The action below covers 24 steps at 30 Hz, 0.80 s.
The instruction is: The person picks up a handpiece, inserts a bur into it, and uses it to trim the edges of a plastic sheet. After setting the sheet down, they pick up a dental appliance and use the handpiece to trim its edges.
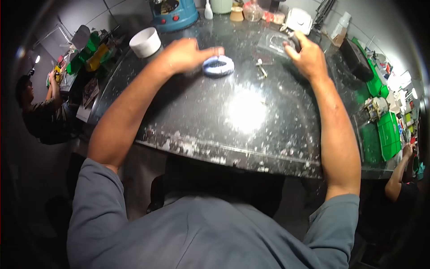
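My left hand [184, 56] is over the back left of the dark worktop [192, 110], its thumb stretched out to the right. The thumb tip is at the far edge of a blue-and-white oval object [218, 66] with a dark textured centre; whether they touch is unclear. My right hand [309, 58] is at the back right, thumb and index finger bent around something dark that I cannot make out. Beside it lies a clear plastic tray [272, 43]. Small metallic pieces [261, 68] lie between the hands.
At the back stand a white bowl [145, 43], a blue device with red knobs [175, 17], a small white bottle [208, 10] and several jars. Green bins [389, 134] line the right side. One person [38, 107] sits far left, another [401, 179] far right.
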Tool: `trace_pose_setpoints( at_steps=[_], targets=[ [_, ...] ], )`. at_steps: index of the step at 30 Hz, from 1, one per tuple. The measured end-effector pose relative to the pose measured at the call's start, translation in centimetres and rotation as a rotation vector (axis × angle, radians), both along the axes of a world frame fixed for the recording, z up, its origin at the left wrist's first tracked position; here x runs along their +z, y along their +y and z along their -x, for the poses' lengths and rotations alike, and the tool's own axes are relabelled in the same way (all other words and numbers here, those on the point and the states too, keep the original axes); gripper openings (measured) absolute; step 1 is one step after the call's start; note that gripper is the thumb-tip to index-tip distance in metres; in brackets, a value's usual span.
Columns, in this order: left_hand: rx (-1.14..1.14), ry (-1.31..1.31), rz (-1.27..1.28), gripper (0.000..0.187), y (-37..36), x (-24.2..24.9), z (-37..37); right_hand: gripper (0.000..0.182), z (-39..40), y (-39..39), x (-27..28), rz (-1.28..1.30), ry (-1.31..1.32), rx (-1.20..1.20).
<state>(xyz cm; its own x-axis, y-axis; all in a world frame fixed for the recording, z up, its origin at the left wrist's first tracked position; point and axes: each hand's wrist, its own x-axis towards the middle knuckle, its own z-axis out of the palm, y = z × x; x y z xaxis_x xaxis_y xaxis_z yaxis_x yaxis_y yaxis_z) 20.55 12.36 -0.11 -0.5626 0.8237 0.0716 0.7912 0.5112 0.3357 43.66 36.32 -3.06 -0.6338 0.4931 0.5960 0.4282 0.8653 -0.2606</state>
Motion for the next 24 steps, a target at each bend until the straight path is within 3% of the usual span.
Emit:
trace_pose_setpoints(
  at_steps=[1,2,5,6,9,12,17,19,20,21,23,24],
  targets=[
    [-0.093,0.018,-0.028,0.063,0.3,-0.9,0.5,0.037,0.2,0.0,0.3,-0.019,0.012,0.016],
    [-0.127,-0.157,-0.093,0.061,0.6,-1.4,0.3,0.035,0.4,-0.4,0.4,0.001,0.034,0.062],
    [-0.247,-0.456,-0.338,0.044,1.7,-3.2,-0.6,0.034,0.6,-1.7,0.7,-0.05,0.047,0.178],
    [-0.216,-0.542,-0.3,0.031,1.6,-3.0,-1.1,0.035,0.6,-2.2,0.9,-0.062,0.037,0.226],
    [-0.385,-0.464,-0.52,0.03,0.3,-1.5,-3.1,0.043,1.1,-4.4,1.1,-0.126,0.058,0.417],
    [-0.568,-0.351,-0.666,0.033,-0.7,-1.1,-3.9,0.037,1.6,-6.6,1.7,-0.241,0.13,0.653],
    [-0.719,-0.26,-0.833,0.042,-0.5,-1.0,-3.6,0.027,1.3,-8.7,2.6,-0.352,0.173,0.672],
    [-0.586,-0.165,-0.778,0.054,-0.9,-0.3,-3.5,0.027,1.6,-8.6,2.2,-0.386,0.262,0.661],
    [-0.528,-0.594,-0.836,0.06,-0.4,-1.4,-3.1,0.027,1.4,-8.4,2.2,-0.386,0.26,0.662],
    [-0.44,-0.823,-0.756,0.054,-0.5,-1.2,-2.7,0.028,1.0,-8.2,2.3,-0.414,0.193,0.653],
    [-0.373,-1.174,-0.603,0.045,-0.5,-1.6,-2.4,0.029,1.0,-7.9,2.5,-0.446,0.131,0.643],
    [-0.371,-1.174,-0.598,0.045,-0.4,-1.9,-2.5,0.029,1.0,-7.9,2.5,-0.446,0.118,0.673]
  ],
)
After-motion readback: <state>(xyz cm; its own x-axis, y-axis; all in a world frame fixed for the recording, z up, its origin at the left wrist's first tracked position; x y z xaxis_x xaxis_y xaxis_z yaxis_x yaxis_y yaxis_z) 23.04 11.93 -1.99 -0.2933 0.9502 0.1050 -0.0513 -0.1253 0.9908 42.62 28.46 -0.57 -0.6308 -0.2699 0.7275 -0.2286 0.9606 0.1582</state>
